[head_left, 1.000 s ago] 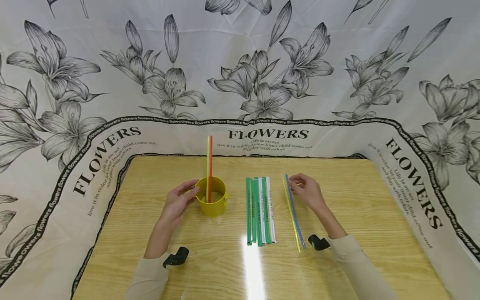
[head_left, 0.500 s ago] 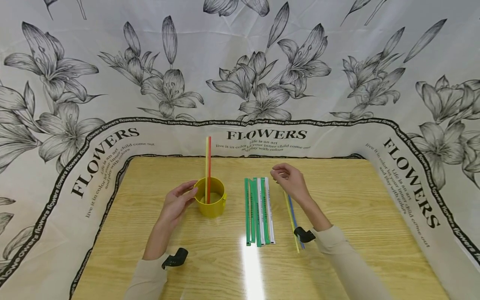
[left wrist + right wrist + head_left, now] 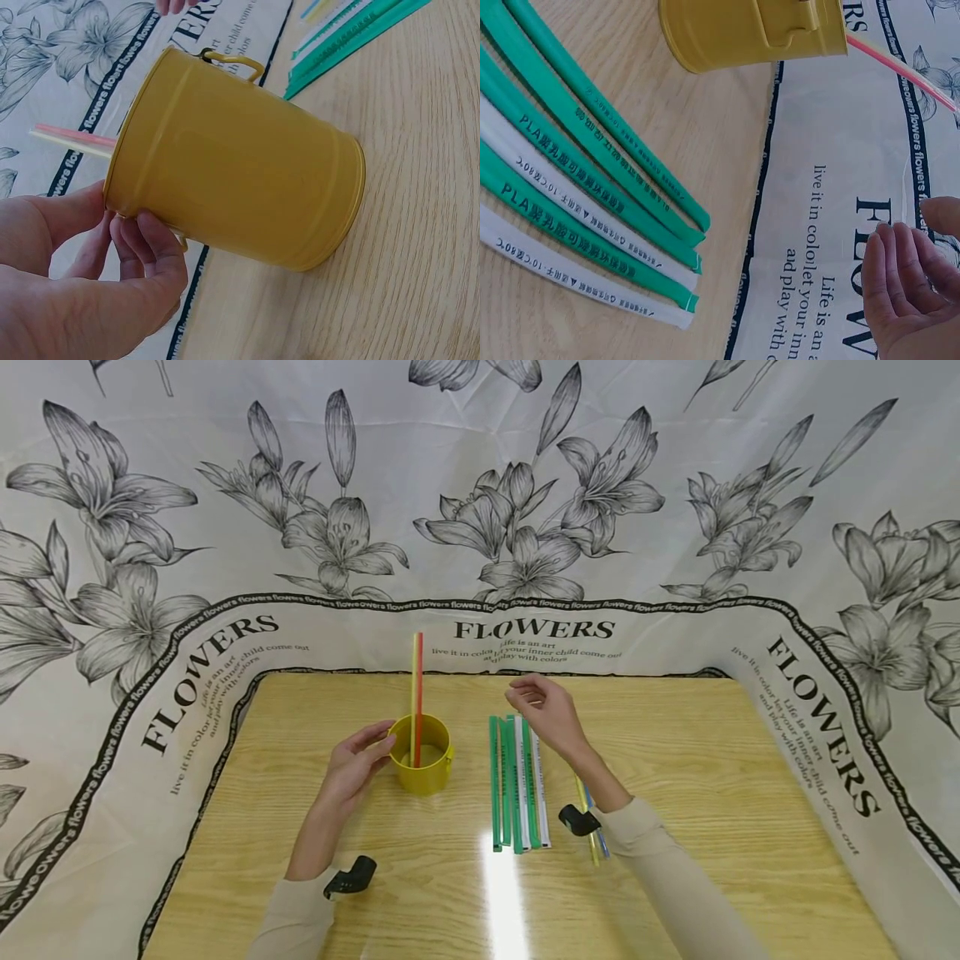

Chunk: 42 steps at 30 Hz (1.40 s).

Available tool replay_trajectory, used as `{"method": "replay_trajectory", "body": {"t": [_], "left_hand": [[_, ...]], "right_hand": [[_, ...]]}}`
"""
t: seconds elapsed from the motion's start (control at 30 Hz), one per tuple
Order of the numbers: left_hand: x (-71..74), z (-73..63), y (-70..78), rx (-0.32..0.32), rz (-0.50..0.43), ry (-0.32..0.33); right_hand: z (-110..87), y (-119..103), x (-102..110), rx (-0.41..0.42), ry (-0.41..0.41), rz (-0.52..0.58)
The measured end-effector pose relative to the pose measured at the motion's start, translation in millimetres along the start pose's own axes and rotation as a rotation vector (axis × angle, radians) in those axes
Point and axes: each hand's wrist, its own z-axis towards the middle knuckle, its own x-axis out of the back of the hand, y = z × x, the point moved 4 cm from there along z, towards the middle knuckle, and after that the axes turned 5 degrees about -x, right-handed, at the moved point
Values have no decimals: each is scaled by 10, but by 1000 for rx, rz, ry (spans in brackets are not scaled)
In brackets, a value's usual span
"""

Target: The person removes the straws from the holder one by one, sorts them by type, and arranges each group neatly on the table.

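Observation:
A yellow metal cup (image 3: 422,768) with small handles stands upright on the table, holding a yellow straw (image 3: 413,681) and a red straw (image 3: 420,681). My left hand (image 3: 351,768) grips its rim from the left, thumb and fingers on either side in the left wrist view. Past the far end of a row of green and white paper-wrapped straws (image 3: 519,785), my right hand (image 3: 551,714) is raised with curled fingers. A thin clear straw-like thing (image 3: 905,180) shows at its thumb and fingertips, seemingly pinched; its outline is faint.
A yellow straw (image 3: 594,847) and a blue straw (image 3: 603,843) lie beneath the right forearm, partly covered. The wooden table (image 3: 712,760) ends at a flower-printed cloth (image 3: 532,639) that rises behind and at both sides.
My right hand has moved left from beside the loose yellow and blue straws to above the far end of the wrapped ones. The left hand keeps its grip on the cup.

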Motion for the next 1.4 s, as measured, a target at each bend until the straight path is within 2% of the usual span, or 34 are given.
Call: {"method": "replay_trajectory", "body": {"t": [0.13,0.43,0.77,1.03,1.4], "left_hand": [[-2,-3,2,2,-5,0],[7,-4,14,0,-16,7],[2,-10,35,-6,-26,1],[-8,-9,32,-12,-35,-2],[-28,6,15,-7,-44,11]], "right_hand": [[23,-56,-93,13,-27,15],[234,200,-404,39,-51,44],[276,113,-684,54,-99,68],[296,97,-928,22,-116,90],[319,85,-1131,-2,-135,121]]}}
